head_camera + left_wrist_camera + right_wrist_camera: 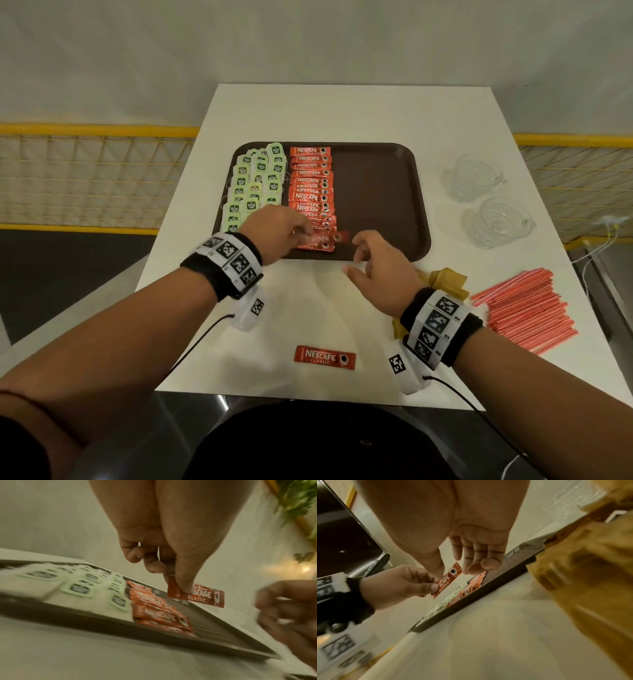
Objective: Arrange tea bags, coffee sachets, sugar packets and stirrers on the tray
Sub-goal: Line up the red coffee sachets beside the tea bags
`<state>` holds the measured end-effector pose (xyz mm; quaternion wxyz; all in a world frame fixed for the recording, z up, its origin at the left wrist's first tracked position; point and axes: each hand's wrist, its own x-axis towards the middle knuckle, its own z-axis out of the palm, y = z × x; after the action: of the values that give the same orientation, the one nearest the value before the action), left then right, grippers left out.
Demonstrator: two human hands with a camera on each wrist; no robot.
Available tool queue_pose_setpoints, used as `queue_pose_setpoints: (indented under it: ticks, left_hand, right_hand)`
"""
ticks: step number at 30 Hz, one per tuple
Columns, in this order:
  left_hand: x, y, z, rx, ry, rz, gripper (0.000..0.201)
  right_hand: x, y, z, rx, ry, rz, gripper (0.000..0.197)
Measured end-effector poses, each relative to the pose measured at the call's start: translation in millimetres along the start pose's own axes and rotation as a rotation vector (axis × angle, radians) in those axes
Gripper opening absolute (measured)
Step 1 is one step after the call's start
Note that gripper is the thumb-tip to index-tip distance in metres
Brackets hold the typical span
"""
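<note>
1. I have the left hand (281,228) pinching one red sachet (195,595) by its end, thumb on top, held just above the near end of the sachet row (311,192) on the tray (387,192). Gripping the end leaves the rest free to lay flat on the row.
2. The right hand (376,267) holds nothing; its fingers are loosely spread just beside the sachet's free end, over the tray's near rim, probably placed to steady or square it.
3. Tea bags (253,185) fill the strip beyond and left of the left hand, touching the row, so the column has one straight side to butt against.
4. Open room: the tray's bare floor lies ahead of the right hand; I judge it is meant for sugar and stirrers.
5. Edges: the row's near end sits close to the near rim, so little space remains there.
6. One more sachet (324,357) lies on the bench (342,113) between my wrists. Brown packets (445,281) sit by the right wrist, stirrers (524,308) farther right.
</note>
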<state>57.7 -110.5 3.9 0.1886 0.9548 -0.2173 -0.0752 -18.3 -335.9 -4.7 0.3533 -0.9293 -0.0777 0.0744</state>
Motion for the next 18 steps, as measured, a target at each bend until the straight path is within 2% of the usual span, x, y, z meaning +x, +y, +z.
queue_pose_setpoints:
  ticks: [1, 3, 6, 8, 11, 13, 18]
  left_hand:
    - [1.0, -8.5, -3.5, -0.002, 0.011, -0.076, 0.009]
    - [3.3, -22.4, -7.2, -0.035, -0.006, -0.188, 0.006]
    - [7.7, -25.7, -7.0, -0.067, -0.086, -0.204, 0.009]
    - [11.6, -21.4, -5.5, -0.044, -0.131, -0.198, 0.009]
    - [16.9, -15.8, -0.4, 0.014, -0.150, -0.183, 0.010]
    - [18.5, -12.3, 2.9, 0.047, -0.159, -0.172, 0.008]
    - [21.3, -6.2, 6.8, 0.146, -0.161, -0.156, 0.009]
  right_hand:
    - [-3.2, 2.1, 1.9, -0.035, -0.038, -0.006, 0.035]
    - [-10.0, 3.5, 5.4, -0.139, -0.209, -0.046, 0.028]
    - [-17.7, -1.9, 12.5, -0.296, -0.516, -0.136, 0.031]
    - [-20.4, -6.5, 20.3, -0.410, -0.652, -0.165, 0.040]
    - [-22.0, -9.3, 30.3, -0.520, -0.740, -0.182, 0.045]
    - [-21.8, -9.9, 33.4, -0.541, -0.766, -0.194, 0.041]
    - [-15.2, -7.3, 28.6, -0.521, -0.726, -0.183, 0.024]
